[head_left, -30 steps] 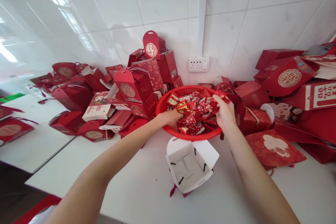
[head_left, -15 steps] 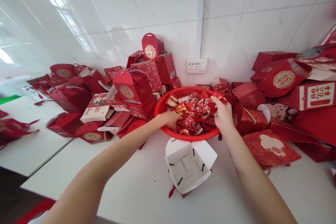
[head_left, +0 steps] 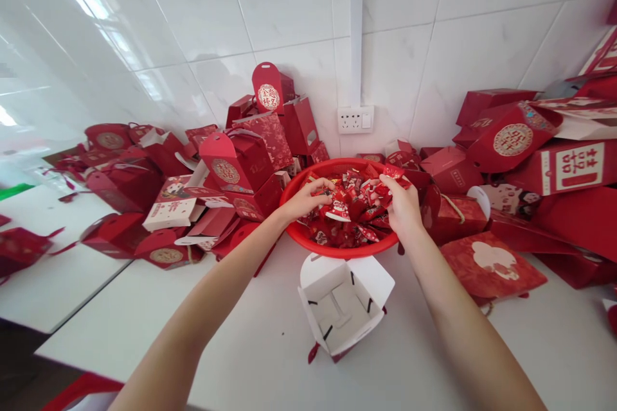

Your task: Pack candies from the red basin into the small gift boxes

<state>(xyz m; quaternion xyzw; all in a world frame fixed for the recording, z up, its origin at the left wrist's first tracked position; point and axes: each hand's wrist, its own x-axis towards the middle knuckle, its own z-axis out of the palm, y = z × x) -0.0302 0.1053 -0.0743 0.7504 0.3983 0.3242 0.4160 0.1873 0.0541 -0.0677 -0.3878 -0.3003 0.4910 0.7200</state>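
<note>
Left hand: the left hand [head_left: 306, 200] was above the left part of the basket, palm down, its grip partly closed, the curved fingers having hold of a red-and-white packet [head_left: 339, 210]; whether more pieces sat under the palm, I could not tell.
Right hand: the right hand [head_left: 403, 209] was at the basket's right rim, its grip nearly closed on a shiny red packet [head_left: 394, 171] at the fingertips, with further red wrapping showing by the thumb side; the count could not be made out.
Basket: the red plastic basket [head_left: 321, 248] stood between the two hands, on the desk [head_left: 245, 340], near the wall.
Sweets: small wrapped sweets [head_left: 362, 232], mostly red with some white, filled the basket in a loose pile.
Open box: a white-lined open box [head_left: 343, 316] stood just in front of the basket, flaps spread, with dark tabs inside and a dark red tassel [head_left: 313, 353] at its lower left.
Left heap: red gift boxes [head_left: 236, 160] were piled left of the basket, one with a round pale badge facing outward.
Right heap: more red cartons [head_left: 515, 138] lay at angles on the right, beside a flat red pouch [head_left: 491, 263] bearing a pale cloud shape.
Wall: a white socket plate [head_left: 355, 119] was fixed to the pale tiles [head_left: 289, 3] behind the basket, beneath vertical trunking [head_left: 355, 26].
</note>
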